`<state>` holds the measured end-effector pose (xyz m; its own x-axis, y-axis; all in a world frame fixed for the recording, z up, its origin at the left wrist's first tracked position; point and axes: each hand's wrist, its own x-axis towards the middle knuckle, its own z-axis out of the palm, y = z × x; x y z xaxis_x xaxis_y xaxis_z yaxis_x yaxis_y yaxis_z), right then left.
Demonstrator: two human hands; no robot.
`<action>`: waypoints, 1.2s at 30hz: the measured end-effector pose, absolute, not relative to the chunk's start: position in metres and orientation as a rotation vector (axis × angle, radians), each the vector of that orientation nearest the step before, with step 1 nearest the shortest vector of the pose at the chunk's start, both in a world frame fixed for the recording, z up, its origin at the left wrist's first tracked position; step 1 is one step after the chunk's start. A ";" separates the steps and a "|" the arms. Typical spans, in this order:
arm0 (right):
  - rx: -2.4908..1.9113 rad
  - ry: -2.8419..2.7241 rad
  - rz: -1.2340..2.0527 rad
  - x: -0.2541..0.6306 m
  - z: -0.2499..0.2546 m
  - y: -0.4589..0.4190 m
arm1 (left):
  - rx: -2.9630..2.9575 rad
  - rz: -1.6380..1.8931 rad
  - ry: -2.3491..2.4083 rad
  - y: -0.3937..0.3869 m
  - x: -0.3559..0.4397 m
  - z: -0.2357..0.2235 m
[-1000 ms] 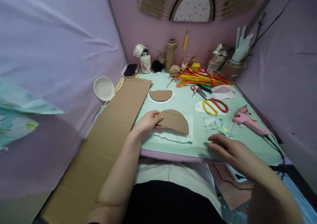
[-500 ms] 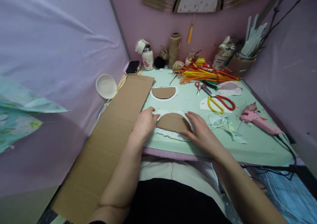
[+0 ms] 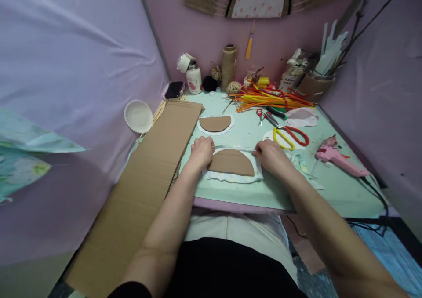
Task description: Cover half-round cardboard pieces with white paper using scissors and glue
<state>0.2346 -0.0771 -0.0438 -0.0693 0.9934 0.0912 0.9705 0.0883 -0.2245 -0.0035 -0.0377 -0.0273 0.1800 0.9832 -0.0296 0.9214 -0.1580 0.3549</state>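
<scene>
- Two bare hands reach over the pale green table [image 3: 273,197], the larger half-round cardboard piece [image 3: 231,162] lying flat between them, its curved edge facing away from the person.
- The left hand [image 3: 201,152] is mostly closed, fingers bent and drawn together at the far left corner of the light patterned cloth [image 3: 259,174]; its fingertips are partly hidden, so how firmly it grips the cloth cannot be told.
- The right hand [image 3: 270,155] is nearly closed, thumb and fingers pinching the cloth at its far right corner.
- The cloth lies under the cardboard piece, and its frayed near edge shows nearer the person than both hands.
- Beyond the left hand, a smaller cardboard half-circle [image 3: 215,123] rests on white paper [image 3: 216,132], curve toward the person.
- Left of the left hand, a long cardboard sheet [image 3: 141,188] slants off the table; a round white dish [image 3: 138,116] is beyond its left edge.
- Just beyond the right hand are the large scissors [image 3: 280,126] with one red and one yellow handle, with small red scissors [image 3: 260,116] near them.
- Cloth scraps [image 3: 306,169] lie beside the right forearm, and a pink glue gun [image 3: 343,159] farther right.
- Well beyond both hands are orange and yellow strips [image 3: 270,100] and a twine spool [image 3: 228,67].
</scene>
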 end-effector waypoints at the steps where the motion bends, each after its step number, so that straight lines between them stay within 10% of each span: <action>1: -1.995 -2.133 0.130 0.236 -0.043 -0.073 | 2.158 0.312 1.829 -0.037 -0.002 -0.027; 12: -1.415 -2.236 0.412 0.226 -0.036 -0.084 | 2.010 0.815 1.479 -0.063 -0.010 -0.023; 36: -1.328 -2.250 0.535 0.223 -0.046 -0.098 | 2.269 0.418 1.263 -0.075 -0.017 0.003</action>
<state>0.2231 -0.0981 -0.0457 -0.4210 0.8855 0.1967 0.7022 0.4555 -0.5472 -0.0173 -0.0755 0.0035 0.5212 0.8532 0.0219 0.6976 -0.4407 0.5649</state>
